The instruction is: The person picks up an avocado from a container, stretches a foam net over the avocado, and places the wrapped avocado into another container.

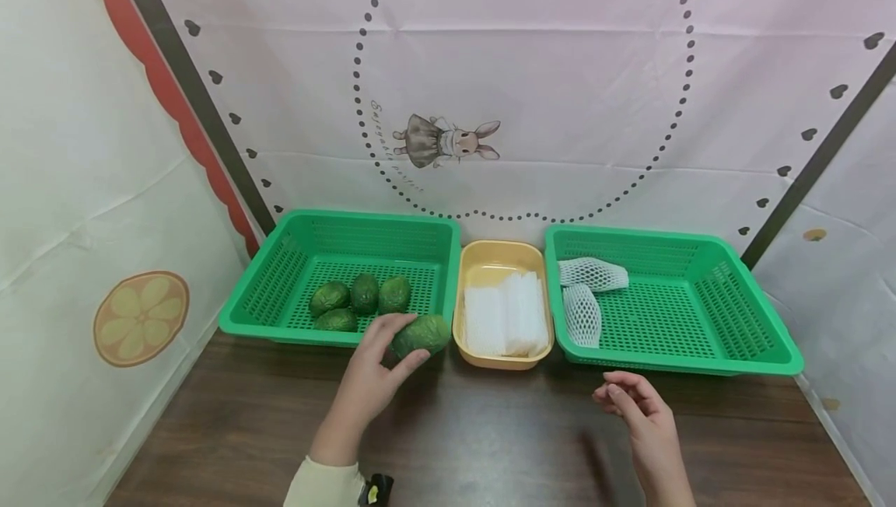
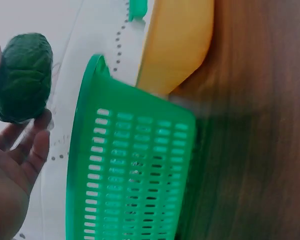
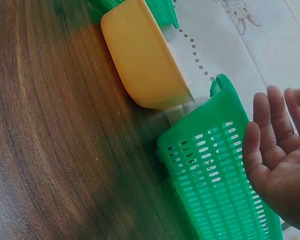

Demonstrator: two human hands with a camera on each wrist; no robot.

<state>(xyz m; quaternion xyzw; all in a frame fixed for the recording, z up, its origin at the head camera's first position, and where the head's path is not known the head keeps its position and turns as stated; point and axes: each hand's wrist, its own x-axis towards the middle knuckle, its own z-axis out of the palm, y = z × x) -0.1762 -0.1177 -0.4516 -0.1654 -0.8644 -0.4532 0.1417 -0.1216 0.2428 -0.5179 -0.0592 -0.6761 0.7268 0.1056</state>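
Note:
My left hand point(image 1: 378, 367) grips a green, wrinkled avocado point(image 1: 422, 336) between thumb and fingers, above the near right corner of the left green basket point(image 1: 280, 330). In the left wrist view the same avocado point(image 2: 26, 75) appears dark green and held up past the basket rim. Several more avocados point(image 1: 365, 294) lie together inside that basket. My right hand point(image 1: 644, 414) hovers over the table in front of the right green basket point(image 1: 672, 363), its fingers loosely bent around nothing. Two white foam net sleeves, one point(image 1: 593, 274) above the other point(image 1: 582, 316), lie at that basket's left side.
Between the green baskets stands a yellow tray point(image 1: 505, 363) holding a stack of flat white foam nets point(image 1: 507, 312). The brown wooden table point(image 1: 490, 437) stretches in front. A printed white cloth point(image 1: 560, 103) rises behind the baskets and along both sides.

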